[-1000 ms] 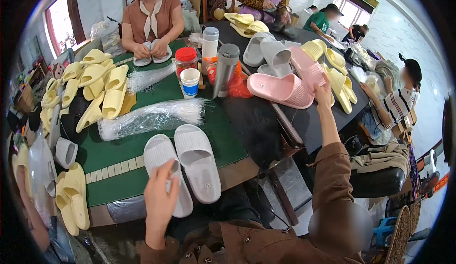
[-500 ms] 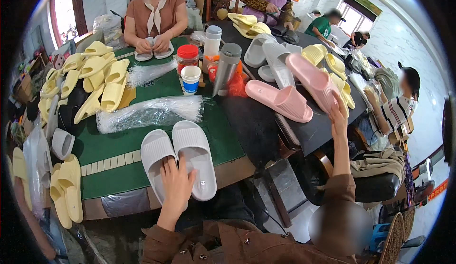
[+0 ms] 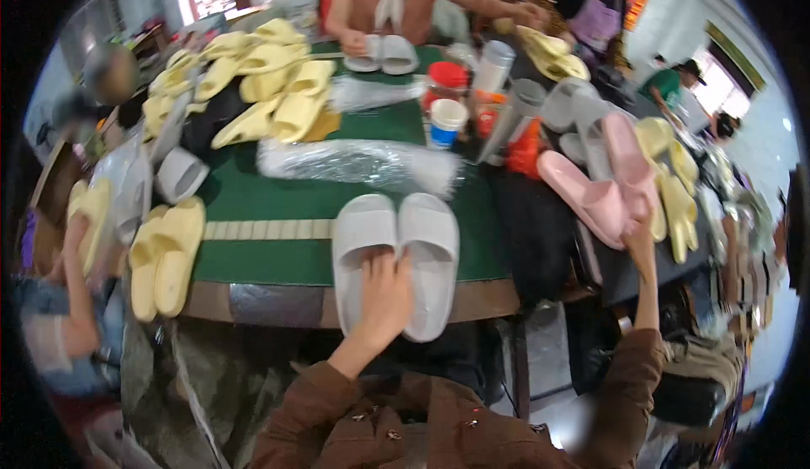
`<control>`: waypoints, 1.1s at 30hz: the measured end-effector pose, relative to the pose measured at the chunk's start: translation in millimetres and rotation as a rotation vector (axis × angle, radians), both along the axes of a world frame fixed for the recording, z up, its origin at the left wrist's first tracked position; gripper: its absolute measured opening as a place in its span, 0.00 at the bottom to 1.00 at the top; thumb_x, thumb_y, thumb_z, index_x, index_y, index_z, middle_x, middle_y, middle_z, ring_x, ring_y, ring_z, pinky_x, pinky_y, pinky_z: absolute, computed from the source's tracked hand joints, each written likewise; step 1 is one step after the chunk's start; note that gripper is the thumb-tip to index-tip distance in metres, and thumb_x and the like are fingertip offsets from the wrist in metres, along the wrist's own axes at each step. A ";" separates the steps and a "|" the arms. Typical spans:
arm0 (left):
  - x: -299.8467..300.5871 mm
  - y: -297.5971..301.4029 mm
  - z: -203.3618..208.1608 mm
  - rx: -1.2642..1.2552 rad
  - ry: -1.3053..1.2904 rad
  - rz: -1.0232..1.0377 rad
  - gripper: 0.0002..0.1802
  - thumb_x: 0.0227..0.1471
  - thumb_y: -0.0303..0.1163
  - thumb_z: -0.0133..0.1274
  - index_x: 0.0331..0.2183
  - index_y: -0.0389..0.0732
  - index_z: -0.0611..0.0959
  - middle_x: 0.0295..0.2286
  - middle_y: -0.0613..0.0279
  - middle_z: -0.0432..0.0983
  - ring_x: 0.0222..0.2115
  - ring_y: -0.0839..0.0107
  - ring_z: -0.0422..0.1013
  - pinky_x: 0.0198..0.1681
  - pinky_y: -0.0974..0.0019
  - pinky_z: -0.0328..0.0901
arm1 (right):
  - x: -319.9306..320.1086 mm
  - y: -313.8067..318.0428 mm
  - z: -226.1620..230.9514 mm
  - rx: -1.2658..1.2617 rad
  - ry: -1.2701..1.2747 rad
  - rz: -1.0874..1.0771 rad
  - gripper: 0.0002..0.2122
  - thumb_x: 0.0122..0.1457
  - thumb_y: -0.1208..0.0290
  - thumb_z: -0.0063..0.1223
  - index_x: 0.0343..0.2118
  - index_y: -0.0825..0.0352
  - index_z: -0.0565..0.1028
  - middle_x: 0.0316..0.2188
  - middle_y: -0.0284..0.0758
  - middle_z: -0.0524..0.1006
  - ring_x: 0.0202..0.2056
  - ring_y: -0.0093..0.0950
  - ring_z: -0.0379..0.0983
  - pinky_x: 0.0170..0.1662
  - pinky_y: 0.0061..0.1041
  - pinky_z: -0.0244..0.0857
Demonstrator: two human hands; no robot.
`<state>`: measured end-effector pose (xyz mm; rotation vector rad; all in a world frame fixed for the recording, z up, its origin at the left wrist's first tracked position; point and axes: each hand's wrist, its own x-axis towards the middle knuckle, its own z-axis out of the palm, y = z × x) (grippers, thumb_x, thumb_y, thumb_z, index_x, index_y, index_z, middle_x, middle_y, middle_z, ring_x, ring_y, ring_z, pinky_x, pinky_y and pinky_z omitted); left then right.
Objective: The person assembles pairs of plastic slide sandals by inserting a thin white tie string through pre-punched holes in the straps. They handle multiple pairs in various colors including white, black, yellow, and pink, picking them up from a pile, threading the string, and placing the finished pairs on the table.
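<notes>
A pair of pale grey slide slippers (image 3: pixel 434 271) lies side by side, overhanging the table's near edge with straps on the far side. My left hand (image 3: pixel 386 296) is closed on their inner edges, fingers in the left slipper and thumb toward the right one. Off to the right, my right hand (image 3: pixel 639 226) is closed round the near ends of two pink slippers (image 3: pixel 582 195), which are drawn together there. My right fingers are blurred and partly hidden by the slippers. Beyond the pink pair are grey slippers (image 3: pixel 565 102), with yellow slippers (image 3: pixel 675 203) to the right.
On the green table mat (image 3: pixel 253 258) lie a bundle of clear plastic ties (image 3: pixel 363 164) and heaped yellow slippers (image 3: pixel 299 102). A paper cup (image 3: pixel 446 123), a red-lidded jar (image 3: pixel 445 81) and a steel flask (image 3: pixel 515 119) stand mid-table. Co-workers sit opposite and at the left.
My view has turned, so the scene sits differently in the picture. My right hand has closed on the pink slippers, whose near ends are now together. My left hand stays on the grey pair.
</notes>
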<state>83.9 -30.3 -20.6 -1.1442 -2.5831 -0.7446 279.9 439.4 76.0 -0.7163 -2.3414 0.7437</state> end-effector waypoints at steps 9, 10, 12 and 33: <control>-22.3 -63.2 0.8 0.049 0.041 0.164 0.30 0.44 0.23 0.49 0.53 0.34 0.70 0.42 0.43 0.65 0.46 0.47 0.62 0.54 0.48 0.55 | -12.4 30.6 -15.2 0.294 0.249 -0.248 0.28 0.58 0.81 0.49 0.61 0.66 0.56 0.46 0.38 0.67 0.41 0.29 0.67 0.45 0.26 0.64; -29.4 -78.0 0.5 0.037 0.062 0.215 0.30 0.44 0.22 0.49 0.53 0.34 0.70 0.42 0.43 0.66 0.46 0.47 0.62 0.53 0.48 0.55 | -13.8 32.1 -18.1 0.336 0.249 -0.211 0.27 0.57 0.81 0.49 0.60 0.66 0.57 0.47 0.38 0.67 0.41 0.29 0.67 0.46 0.26 0.63; -44.5 -106.0 2.3 -0.022 0.096 0.338 0.30 0.45 0.22 0.48 0.53 0.36 0.71 0.41 0.44 0.67 0.45 0.47 0.63 0.53 0.48 0.56 | -14.7 31.8 -23.4 0.421 0.325 -0.105 0.27 0.57 0.81 0.50 0.60 0.66 0.57 0.49 0.38 0.66 0.40 0.27 0.67 0.45 0.26 0.63; -125.0 -216.0 -17.5 -0.158 0.113 0.648 0.26 0.49 0.22 0.45 0.52 0.45 0.75 0.44 0.48 0.68 0.51 0.46 0.60 0.57 0.49 0.54 | -43.4 4.1 -19.7 0.193 0.359 -0.190 0.12 0.53 0.83 0.48 0.40 0.68 0.76 0.28 0.31 0.73 0.26 0.20 0.65 0.33 0.20 0.61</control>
